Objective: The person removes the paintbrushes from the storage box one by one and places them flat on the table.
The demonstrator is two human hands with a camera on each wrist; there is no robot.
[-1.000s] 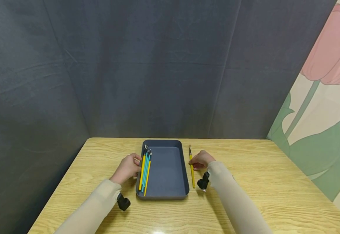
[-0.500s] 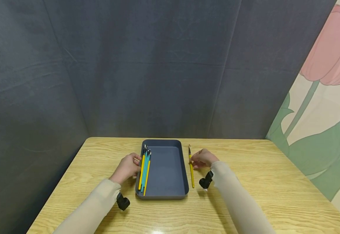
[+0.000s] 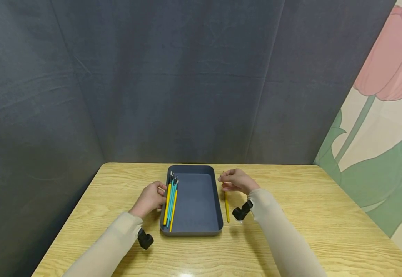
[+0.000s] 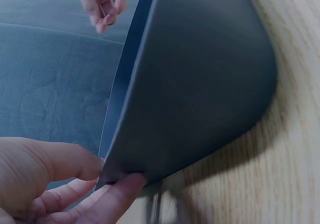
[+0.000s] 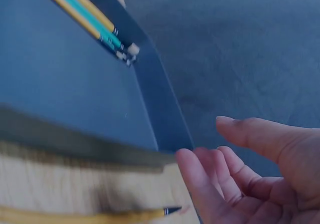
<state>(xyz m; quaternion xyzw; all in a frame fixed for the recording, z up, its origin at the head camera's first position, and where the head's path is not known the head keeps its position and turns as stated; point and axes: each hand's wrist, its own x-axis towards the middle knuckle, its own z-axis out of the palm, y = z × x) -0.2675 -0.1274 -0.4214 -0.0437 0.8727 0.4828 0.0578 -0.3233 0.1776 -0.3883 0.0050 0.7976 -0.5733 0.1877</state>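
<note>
A dark grey tray [image 3: 201,204] lies lengthwise on the table. Along its left side rest several yellow and teal paintbrushes [image 3: 171,206], bristles toward the far end. My left hand [image 3: 153,198] pinches the tray's left wall, thumb at the rim and a finger against the outside, as the left wrist view shows. Beside the tray's right wall a yellow paintbrush [image 3: 226,209] lies on the wood. Over its bristle end hovers my right hand [image 3: 237,181], hiding that end in the head view. In the right wrist view its thumb and fingers stand apart, holding nothing.
The light wooden table [image 3: 308,215] stretches out to the right. Behind it hangs a dark grey curtain [image 3: 187,96]. A wall with a painted tulip [image 3: 377,77] stands at the right. Small black cameras [image 3: 145,239] sit on both wrists.
My right hand has let go of the yellow paintbrush on the table, then moved up and toward its bristle end. The left hand and tray have stayed almost still.
</note>
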